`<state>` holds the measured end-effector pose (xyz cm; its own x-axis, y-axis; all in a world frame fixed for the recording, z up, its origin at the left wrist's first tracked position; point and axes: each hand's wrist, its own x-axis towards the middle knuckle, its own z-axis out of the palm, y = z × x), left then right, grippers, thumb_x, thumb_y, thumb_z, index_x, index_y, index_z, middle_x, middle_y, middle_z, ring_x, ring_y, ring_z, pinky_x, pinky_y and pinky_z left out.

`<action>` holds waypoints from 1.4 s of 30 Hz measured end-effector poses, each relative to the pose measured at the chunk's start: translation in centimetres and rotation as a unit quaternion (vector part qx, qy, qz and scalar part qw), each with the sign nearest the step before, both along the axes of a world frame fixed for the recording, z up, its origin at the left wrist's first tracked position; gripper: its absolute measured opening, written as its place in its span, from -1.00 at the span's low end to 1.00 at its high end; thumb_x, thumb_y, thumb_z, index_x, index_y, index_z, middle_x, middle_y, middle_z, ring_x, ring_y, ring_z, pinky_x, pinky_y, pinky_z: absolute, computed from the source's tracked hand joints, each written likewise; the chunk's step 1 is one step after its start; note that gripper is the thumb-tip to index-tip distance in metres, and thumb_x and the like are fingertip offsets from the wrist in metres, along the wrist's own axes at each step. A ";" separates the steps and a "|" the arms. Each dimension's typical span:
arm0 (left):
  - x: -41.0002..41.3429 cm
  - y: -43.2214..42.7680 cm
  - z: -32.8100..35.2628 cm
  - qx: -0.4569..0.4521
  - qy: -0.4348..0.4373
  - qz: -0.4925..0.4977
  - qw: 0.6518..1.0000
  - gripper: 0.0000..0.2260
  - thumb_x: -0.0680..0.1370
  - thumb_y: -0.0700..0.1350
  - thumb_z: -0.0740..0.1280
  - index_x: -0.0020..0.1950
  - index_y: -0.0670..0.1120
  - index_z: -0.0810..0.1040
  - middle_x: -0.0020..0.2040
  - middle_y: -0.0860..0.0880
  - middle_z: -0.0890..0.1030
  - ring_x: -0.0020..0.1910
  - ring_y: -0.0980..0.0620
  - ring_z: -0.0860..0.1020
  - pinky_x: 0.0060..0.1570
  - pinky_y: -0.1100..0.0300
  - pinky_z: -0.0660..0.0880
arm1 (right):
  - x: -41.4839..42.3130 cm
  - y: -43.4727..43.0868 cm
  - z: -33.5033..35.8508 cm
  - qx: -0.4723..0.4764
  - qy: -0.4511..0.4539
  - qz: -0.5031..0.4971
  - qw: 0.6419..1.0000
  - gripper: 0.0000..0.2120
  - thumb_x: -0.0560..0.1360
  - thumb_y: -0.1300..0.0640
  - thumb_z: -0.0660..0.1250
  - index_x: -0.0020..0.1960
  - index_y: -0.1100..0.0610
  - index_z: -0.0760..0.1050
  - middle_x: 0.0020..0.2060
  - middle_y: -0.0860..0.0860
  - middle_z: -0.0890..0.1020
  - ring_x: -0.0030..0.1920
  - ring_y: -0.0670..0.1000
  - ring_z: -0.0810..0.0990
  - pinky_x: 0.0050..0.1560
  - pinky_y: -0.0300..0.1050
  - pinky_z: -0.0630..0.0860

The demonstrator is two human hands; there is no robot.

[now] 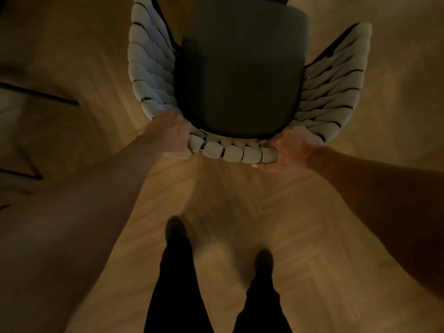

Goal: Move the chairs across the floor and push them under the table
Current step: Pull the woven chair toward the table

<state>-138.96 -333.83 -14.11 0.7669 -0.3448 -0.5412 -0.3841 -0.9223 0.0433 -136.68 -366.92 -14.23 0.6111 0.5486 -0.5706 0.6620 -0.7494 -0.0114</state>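
The chair [240, 75] stands at 12 o'clock from the person, seen from above on the wooden floor [230, 195]. It has a dark seat and pale woven cord wrapped around its curved back and both arms. The left hand [171, 135] grips the top rail [235, 152] of the back at the seat's 7 o'clock, fingers curled over the cord. The right hand [292, 150] holds the same rail at 5 o'clock, thumb under it. At 6 o'clock stand the person's legs [177, 284] in black trousers. Thin dark lines at 9 o'clock are too blurred to identify.
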 end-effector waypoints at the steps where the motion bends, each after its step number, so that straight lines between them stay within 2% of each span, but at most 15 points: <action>1: -0.5 -0.9 0.0 0.006 0.001 0.018 1.000 -0.63 0.49 0.29 0.38 0.27 0.28 0.60 -0.17 0.06 0.61 -0.19 0.02 0.56 -0.12 0.03 0.53 | 0.7 -0.8 0.3 0.003 -0.001 0.020 1.000 -0.10 0.31 -0.79 -0.20 0.25 -0.30 0.54 -0.32 -0.13 0.59 -0.31 -0.07 0.58 -0.19 -0.09 0.60; 4: -1.9 -3.9 -0.3 0.028 -0.012 0.064 0.997 -0.67 0.47 0.34 0.34 0.14 0.23 0.60 -0.15 0.07 0.62 -0.15 0.01 0.57 -0.14 0.05 0.50 | 2.9 -3.3 0.4 0.017 -0.022 0.076 0.997 -0.17 0.35 -0.77 -0.12 0.19 -0.26 0.56 -0.32 -0.11 0.59 -0.29 -0.04 0.58 -0.20 -0.10 0.57; 7: -3.9 -7.2 -0.5 0.029 -0.014 0.115 0.993 -0.59 0.47 0.43 0.30 0.18 0.25 0.60 -0.12 0.09 0.64 -0.12 0.00 0.60 -0.11 0.03 0.55 | 4.9 -5.5 0.1 0.034 -0.035 0.152 0.987 -0.07 0.28 -0.80 -0.22 0.19 -0.27 0.58 -0.29 -0.12 0.61 -0.26 -0.02 0.61 -0.20 -0.08 0.59; 10: -5.9 -10.2 -0.7 -0.006 -0.003 0.164 0.986 -0.55 0.47 0.48 0.31 0.18 0.24 0.62 -0.13 0.12 0.65 -0.11 0.02 0.60 -0.07 0.04 0.54 | 7.0 -7.1 0.3 0.037 -0.037 0.225 0.973 -0.03 0.26 -0.80 -0.27 0.20 -0.26 0.57 -0.28 -0.12 0.60 -0.27 -0.02 0.58 -0.28 -0.12 0.37; 12: -6.3 -11.5 -0.7 -0.018 -0.014 0.186 0.982 -0.47 0.44 0.56 0.29 0.15 0.21 0.65 -0.17 0.14 0.65 -0.17 0.05 0.57 -0.12 0.10 0.45 | 8.4 -7.8 0.0 0.039 -0.036 0.254 0.966 -0.02 0.26 -0.81 -0.26 0.21 -0.26 0.57 -0.26 -0.13 0.60 -0.31 -0.03 0.54 -0.30 -0.13 0.35; 16: -4.5 -12.2 -0.3 -0.019 -0.027 0.186 0.982 -0.26 0.34 0.73 0.15 0.17 0.23 0.66 -0.26 0.20 0.57 -0.23 0.09 0.52 -0.13 0.14 0.38 | 11.4 -7.9 -0.8 0.069 -0.012 0.242 0.968 -0.05 0.26 -0.82 -0.20 0.08 -0.20 0.61 -0.37 -0.14 0.57 -0.40 -0.05 0.55 -0.26 -0.08 0.62; 20: -1.3 -12.3 -0.5 -0.045 -0.031 0.221 0.974 -0.13 0.23 0.81 0.03 0.07 0.19 0.67 -0.33 0.21 0.54 -0.25 0.11 0.54 -0.10 0.13 0.44 | 16.3 -7.3 -1.0 0.100 -0.009 0.264 0.959 -0.13 0.31 -0.80 -0.13 0.03 -0.20 0.61 -0.41 -0.19 0.57 -0.44 -0.09 0.56 -0.33 -0.10 0.62; 23: 2.0 -12.2 -1.0 -0.049 -0.043 0.248 0.967 -0.11 0.21 0.82 -0.04 0.01 0.20 0.66 -0.33 0.17 0.59 -0.23 0.08 0.59 -0.08 0.07 0.56 | 20.8 -6.6 -1.1 0.114 -0.026 0.294 0.948 -0.19 0.34 -0.79 -0.08 0.00 -0.19 0.59 -0.40 -0.19 0.57 -0.43 -0.10 0.56 -0.35 -0.10 0.61; 26: 5.4 -11.7 -1.1 -0.044 -0.051 0.266 0.962 -0.11 0.21 0.83 -0.07 0.00 0.21 0.66 -0.32 0.16 0.60 -0.23 0.06 0.61 -0.11 0.05 0.60 | 24.7 -5.8 -1.2 0.130 -0.039 0.317 0.939 -0.20 0.36 -0.77 -0.07 -0.05 -0.16 0.58 -0.41 -0.17 0.57 -0.44 -0.09 0.55 -0.35 -0.10 0.60; 32: 9.9 -11.9 -1.1 -0.028 -0.049 0.289 0.956 -0.07 0.20 0.83 -0.11 0.05 0.22 0.66 -0.30 0.17 0.61 -0.23 0.07 0.61 -0.14 0.10 0.57 | 30.5 -4.7 -0.5 0.133 -0.035 0.350 0.927 -0.28 0.41 -0.71 0.03 -0.08 -0.13 0.60 -0.43 -0.16 0.54 -0.44 -0.07 0.53 -0.35 -0.12 0.56; 36: 11.1 -12.3 -0.3 -0.016 -0.032 0.293 0.956 -0.10 0.21 0.83 -0.12 0.00 0.21 0.63 -0.32 0.17 0.56 -0.24 0.08 0.57 -0.11 0.10 0.55 | 32.0 -4.9 -1.2 0.137 -0.028 0.346 0.928 -0.22 0.39 -0.74 -0.03 -0.03 -0.13 0.61 -0.43 -0.15 0.55 -0.45 -0.06 0.54 -0.32 -0.08 0.59; 42: 11.3 -12.7 0.5 -0.013 -0.004 0.294 0.956 -0.09 0.23 0.82 -0.11 0.19 0.29 0.61 -0.24 0.22 0.57 -0.18 0.09 0.57 -0.14 0.15 0.43 | 32.4 -5.0 -1.6 0.168 -0.005 0.354 0.920 -0.23 0.42 -0.72 -0.02 -0.02 -0.12 0.62 -0.38 -0.13 0.60 -0.41 -0.01 0.57 -0.29 -0.05 0.60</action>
<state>-127.61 -346.50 -13.65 0.8360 0.1339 -0.5322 0.2003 -0.9773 0.0687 -104.28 -371.88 -15.82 0.0358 0.9555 -0.2928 0.9842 -0.0845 -0.1554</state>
